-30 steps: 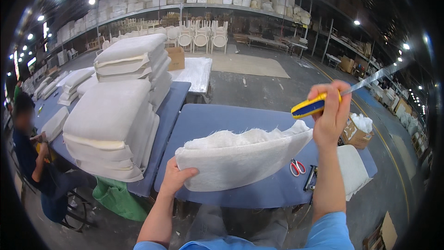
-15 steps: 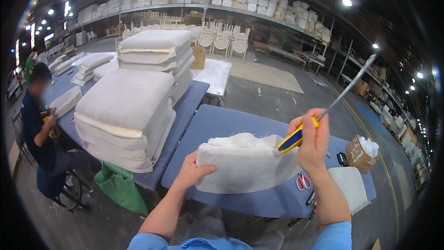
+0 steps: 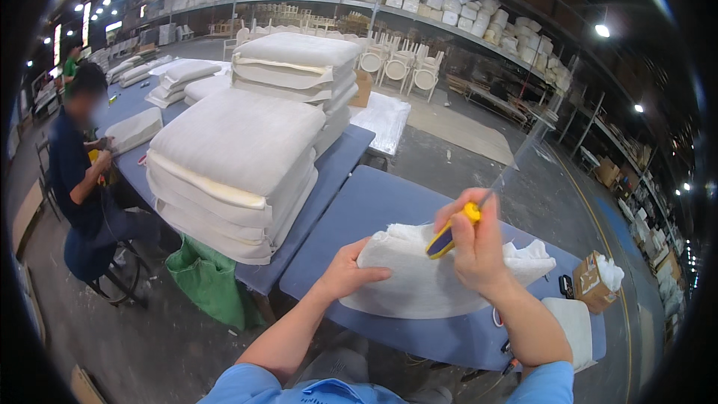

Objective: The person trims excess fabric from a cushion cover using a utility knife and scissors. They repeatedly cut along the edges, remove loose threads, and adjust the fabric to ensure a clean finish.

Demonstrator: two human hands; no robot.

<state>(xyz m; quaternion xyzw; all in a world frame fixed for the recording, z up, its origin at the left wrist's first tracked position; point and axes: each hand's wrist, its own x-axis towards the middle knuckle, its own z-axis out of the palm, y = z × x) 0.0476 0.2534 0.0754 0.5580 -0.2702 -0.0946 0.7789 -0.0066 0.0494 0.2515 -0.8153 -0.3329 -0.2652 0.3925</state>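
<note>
My left hand (image 3: 348, 274) grips the left end of a pale fabric-covered seat cushion (image 3: 411, 292), thumb on its near face. The cushion stands on edge on the blue table, with loose, frayed cloth along its upper edge. Closed around a yellow-and-blue-handled screwdriver (image 3: 441, 245), my right hand (image 3: 479, 251) is over the cushion's middle. The handle's butt points down-left toward the cloth; the long metal shaft rises up-right, smeared by motion. Whether the handle touches the cushion I cannot tell.
Tall stacks of cushions (image 3: 232, 142) stand on the blue table at left. A cardboard box (image 3: 596, 288) and a flat pale cushion (image 3: 570, 325) lie at right. Partly hidden red-handled scissors (image 3: 497, 317) are beside my right forearm. A seated co-worker (image 3: 78, 150) handles another cushion.
My right hand has moved left along the cushion with the screwdriver, uncovering the cushion's right end. My left hand keeps its grip. The whole view has shifted.
</note>
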